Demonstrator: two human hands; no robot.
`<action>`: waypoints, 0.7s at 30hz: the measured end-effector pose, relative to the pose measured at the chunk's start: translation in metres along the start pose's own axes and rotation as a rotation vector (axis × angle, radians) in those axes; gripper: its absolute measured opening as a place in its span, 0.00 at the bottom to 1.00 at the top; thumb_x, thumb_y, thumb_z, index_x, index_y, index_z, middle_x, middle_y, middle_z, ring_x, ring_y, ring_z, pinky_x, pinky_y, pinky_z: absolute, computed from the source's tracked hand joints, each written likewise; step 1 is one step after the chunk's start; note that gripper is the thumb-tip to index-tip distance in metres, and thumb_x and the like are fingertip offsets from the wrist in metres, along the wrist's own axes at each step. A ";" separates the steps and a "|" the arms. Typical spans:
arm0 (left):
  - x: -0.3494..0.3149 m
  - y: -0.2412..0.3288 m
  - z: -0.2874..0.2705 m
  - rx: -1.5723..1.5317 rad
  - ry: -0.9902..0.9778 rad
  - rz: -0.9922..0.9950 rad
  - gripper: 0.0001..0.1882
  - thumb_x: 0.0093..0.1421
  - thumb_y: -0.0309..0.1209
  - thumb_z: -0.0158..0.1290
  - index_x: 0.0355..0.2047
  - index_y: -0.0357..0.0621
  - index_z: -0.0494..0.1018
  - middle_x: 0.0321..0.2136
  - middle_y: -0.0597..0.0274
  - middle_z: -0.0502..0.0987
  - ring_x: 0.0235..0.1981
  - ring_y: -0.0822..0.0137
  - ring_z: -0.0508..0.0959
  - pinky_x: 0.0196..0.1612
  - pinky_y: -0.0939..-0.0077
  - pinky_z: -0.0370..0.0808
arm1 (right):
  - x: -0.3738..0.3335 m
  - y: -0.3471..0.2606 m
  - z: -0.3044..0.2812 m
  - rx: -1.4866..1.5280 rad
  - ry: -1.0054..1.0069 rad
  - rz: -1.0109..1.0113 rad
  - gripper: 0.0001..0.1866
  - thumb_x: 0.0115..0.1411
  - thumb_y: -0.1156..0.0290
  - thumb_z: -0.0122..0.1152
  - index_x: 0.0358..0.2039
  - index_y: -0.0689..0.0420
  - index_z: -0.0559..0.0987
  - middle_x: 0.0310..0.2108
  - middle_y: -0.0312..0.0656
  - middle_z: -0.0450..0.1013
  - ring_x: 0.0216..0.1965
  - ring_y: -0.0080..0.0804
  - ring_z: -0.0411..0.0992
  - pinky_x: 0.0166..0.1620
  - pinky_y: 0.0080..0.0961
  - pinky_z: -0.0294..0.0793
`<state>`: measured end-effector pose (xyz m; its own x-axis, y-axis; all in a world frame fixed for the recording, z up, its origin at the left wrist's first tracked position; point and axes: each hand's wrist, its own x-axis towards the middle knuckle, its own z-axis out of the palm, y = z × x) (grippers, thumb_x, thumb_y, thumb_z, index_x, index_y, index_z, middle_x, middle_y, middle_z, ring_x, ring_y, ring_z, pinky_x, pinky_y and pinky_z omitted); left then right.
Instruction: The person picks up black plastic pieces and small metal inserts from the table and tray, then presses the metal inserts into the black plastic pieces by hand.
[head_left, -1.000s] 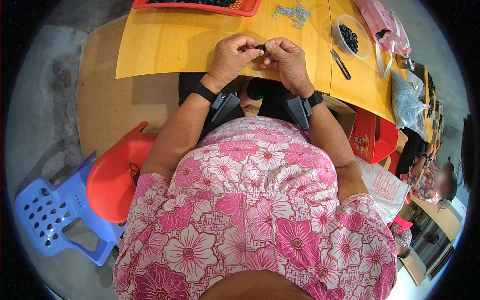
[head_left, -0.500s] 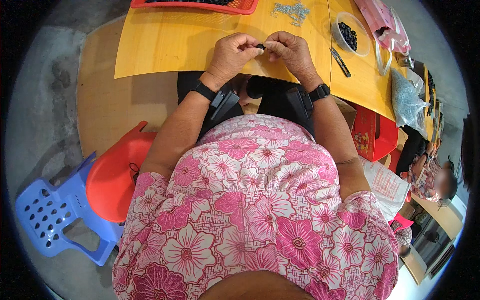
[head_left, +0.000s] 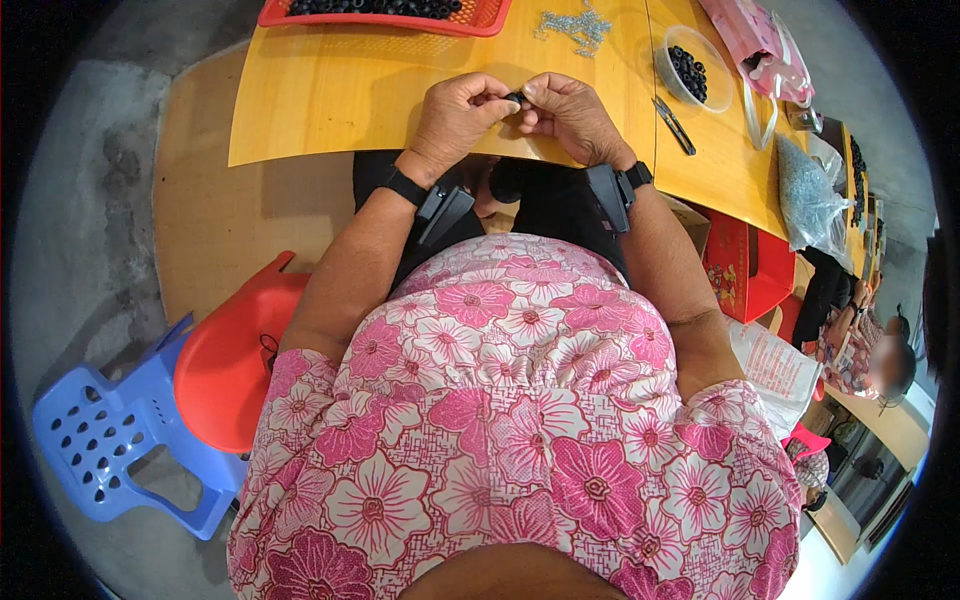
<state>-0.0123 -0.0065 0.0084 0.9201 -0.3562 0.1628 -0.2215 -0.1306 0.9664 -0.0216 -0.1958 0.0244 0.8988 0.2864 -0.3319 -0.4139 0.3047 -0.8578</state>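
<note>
Over the front edge of the yellow table, my left hand (head_left: 455, 118) pinches a small black part (head_left: 515, 98) between thumb and fingertips. My right hand (head_left: 572, 112) meets it from the other side, thumb and index finger pressed together at the part. Whatever those right fingertips hold is too small to make out. Beyond the hands lies a loose pile of small shiny metal pieces (head_left: 578, 30). A red plastic basket (head_left: 400, 24) at the far left contains many similar black parts. More of them sit in a round clear tub (head_left: 665, 72) to the right.
A utility knife (head_left: 675, 126) lies on the table (head_left: 330, 100) near the tub. Farther right are a pink bag (head_left: 755, 45) and a clear bag of metal pieces (head_left: 808, 195). Red and blue plastic chairs (head_left: 125, 440) stand at my left. Another person (head_left: 850, 345) sits far right.
Both hands have shifted slightly; the right wrist has turned and its lower fingers curl in beneath the black part. The left hand keeps its pinch on that part.
</note>
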 end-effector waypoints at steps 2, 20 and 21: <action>0.000 0.000 -0.001 -0.015 0.006 0.008 0.07 0.54 0.28 0.59 0.32 0.39 0.75 0.24 0.68 0.76 0.26 0.79 0.73 0.30 0.86 0.72 | 0.001 0.001 0.001 0.015 0.028 0.024 0.07 0.59 0.71 0.58 0.31 0.62 0.74 0.25 0.38 0.72 0.23 0.23 0.71 0.38 0.30 0.79; -0.003 -0.001 -0.002 -0.099 0.012 -0.009 0.06 0.55 0.27 0.57 0.32 0.38 0.75 0.25 0.69 0.75 0.26 0.79 0.73 0.31 0.86 0.73 | -0.001 -0.003 0.002 -0.003 -0.124 0.112 0.16 0.58 0.62 0.60 0.36 0.64 0.75 0.30 0.38 0.74 0.27 0.23 0.73 0.41 0.28 0.78; -0.003 -0.002 -0.003 -0.065 0.015 0.018 0.06 0.54 0.26 0.58 0.32 0.38 0.75 0.25 0.69 0.74 0.26 0.79 0.73 0.31 0.86 0.73 | 0.000 -0.001 0.000 -0.002 -0.125 0.112 0.16 0.58 0.62 0.60 0.36 0.64 0.75 0.30 0.38 0.74 0.27 0.23 0.73 0.41 0.28 0.78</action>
<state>-0.0136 -0.0027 0.0061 0.9209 -0.3442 0.1831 -0.2174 -0.0635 0.9740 -0.0210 -0.1959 0.0257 0.8220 0.4295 -0.3739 -0.5099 0.2629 -0.8190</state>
